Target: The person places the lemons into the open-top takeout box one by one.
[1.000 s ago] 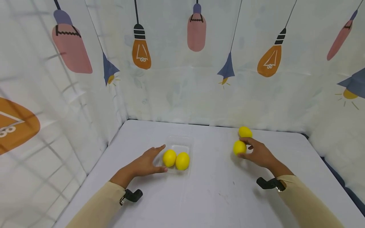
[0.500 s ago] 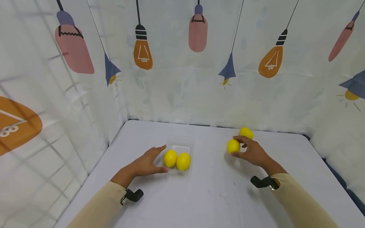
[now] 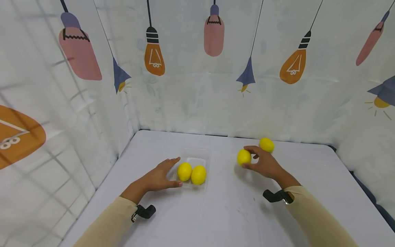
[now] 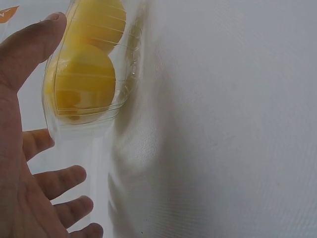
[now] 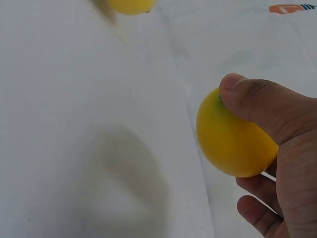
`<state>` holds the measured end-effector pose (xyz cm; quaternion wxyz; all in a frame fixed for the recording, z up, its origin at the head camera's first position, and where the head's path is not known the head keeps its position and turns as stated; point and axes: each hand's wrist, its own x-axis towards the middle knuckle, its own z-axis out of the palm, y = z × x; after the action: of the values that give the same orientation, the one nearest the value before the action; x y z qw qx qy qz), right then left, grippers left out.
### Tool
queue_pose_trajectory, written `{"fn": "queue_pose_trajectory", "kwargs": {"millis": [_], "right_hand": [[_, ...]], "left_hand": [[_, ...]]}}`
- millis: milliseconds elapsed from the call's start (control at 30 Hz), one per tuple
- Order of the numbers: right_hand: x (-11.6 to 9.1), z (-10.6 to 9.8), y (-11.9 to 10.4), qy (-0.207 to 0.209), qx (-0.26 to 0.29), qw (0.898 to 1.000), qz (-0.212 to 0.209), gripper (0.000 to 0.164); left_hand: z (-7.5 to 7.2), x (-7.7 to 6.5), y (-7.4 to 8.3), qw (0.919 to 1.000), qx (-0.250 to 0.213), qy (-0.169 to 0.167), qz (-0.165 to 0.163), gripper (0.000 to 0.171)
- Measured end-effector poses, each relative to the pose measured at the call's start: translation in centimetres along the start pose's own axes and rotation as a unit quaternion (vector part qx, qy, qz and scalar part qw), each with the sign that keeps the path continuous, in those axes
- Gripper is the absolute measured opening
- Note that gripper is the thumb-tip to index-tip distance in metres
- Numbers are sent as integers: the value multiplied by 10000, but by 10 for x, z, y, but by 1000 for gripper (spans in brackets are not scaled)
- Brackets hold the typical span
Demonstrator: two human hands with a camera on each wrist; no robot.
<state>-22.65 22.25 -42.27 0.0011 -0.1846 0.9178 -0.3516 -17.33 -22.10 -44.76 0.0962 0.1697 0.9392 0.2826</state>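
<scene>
My right hand [image 3: 265,164] pinches a yellow lemon [image 3: 244,157] between thumb and fingers. In the right wrist view this lemon [image 5: 235,139] shows a green spot at its stem end, and its shadow falls apart from it on the table. A clear plastic container [image 3: 202,153] stands left of centre, holding two more lemons, a left one [image 3: 184,171] and a right one [image 3: 198,175]. My left hand [image 3: 158,176] lies at the container's left side, thumb and fingers spread around that end. The left wrist view shows the thumb beside the container's wall [image 4: 86,117].
Another lemon [image 3: 266,145] lies near the back edge of the white table [image 3: 222,212], behind my right hand. A white curtain [image 3: 191,103] printed with lamps hangs behind the table and along its left side. Each wrist wears a black camera mount.
My right hand has carried its lemon leftward, away from the lemon at the back and toward the container. The left hand and the container's lemons stay in place.
</scene>
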Motion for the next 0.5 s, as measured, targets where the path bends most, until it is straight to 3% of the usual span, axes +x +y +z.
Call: {"fn": "queue_pose_trajectory", "kwargs": {"millis": [233, 500], "right_hand": [[5, 10, -7, 23, 80, 9995, -319, 76], [9, 17, -20, -90, 138, 9998, -63, 78]], "left_hand": [[2, 1, -1, 10000, 34, 53, 26, 107], [1, 0, 1, 10000, 45, 53, 56, 106]]}}
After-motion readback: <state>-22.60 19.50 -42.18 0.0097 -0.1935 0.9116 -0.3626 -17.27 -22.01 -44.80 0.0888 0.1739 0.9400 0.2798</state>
